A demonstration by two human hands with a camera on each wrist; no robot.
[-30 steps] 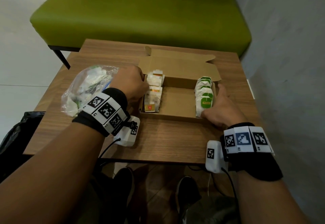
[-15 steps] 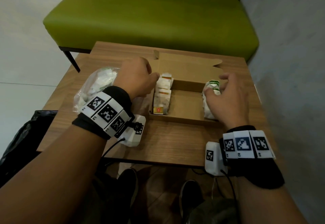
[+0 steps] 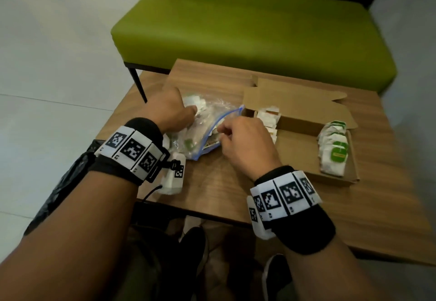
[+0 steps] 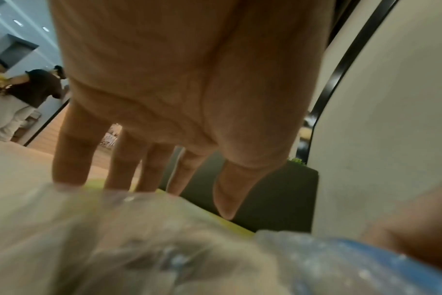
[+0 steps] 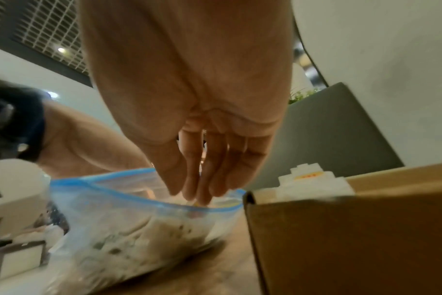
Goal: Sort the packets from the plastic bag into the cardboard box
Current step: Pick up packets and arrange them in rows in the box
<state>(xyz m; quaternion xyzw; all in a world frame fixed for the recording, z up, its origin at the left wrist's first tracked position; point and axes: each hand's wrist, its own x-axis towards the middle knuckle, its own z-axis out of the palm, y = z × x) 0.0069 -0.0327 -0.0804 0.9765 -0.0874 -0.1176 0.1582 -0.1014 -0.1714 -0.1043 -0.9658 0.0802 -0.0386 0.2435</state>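
Observation:
A clear plastic bag (image 3: 212, 114) with a blue zip rim lies on the table left of the cardboard box (image 3: 297, 149), with several packets inside it. My left hand (image 3: 192, 111) rests on the bag's far side with straight fingers (image 4: 71, 155) touching the plastic (image 4: 139, 249). My right hand (image 3: 220, 133) reaches into the bag's mouth (image 5: 126, 229), its straight fingertips (image 5: 199, 191) dipping past the rim. In the box (image 5: 353, 239), a row of orange-marked packets (image 3: 269, 117) (image 5: 308, 179) stands at the left wall and green-marked packets (image 3: 333, 152) at the right.
The wooden table (image 3: 212, 187) stands before a green bench (image 3: 236, 29). A black bag (image 3: 66, 182) hangs off the table's left side. The box's lid flap (image 3: 295, 102) stands open at the back. People (image 4: 25, 95) stand far off in the left wrist view.
Both hands have left the packet rows in the box and moved left to the plastic bag. The right hand now reaches into its mouth; the left now rests on it.

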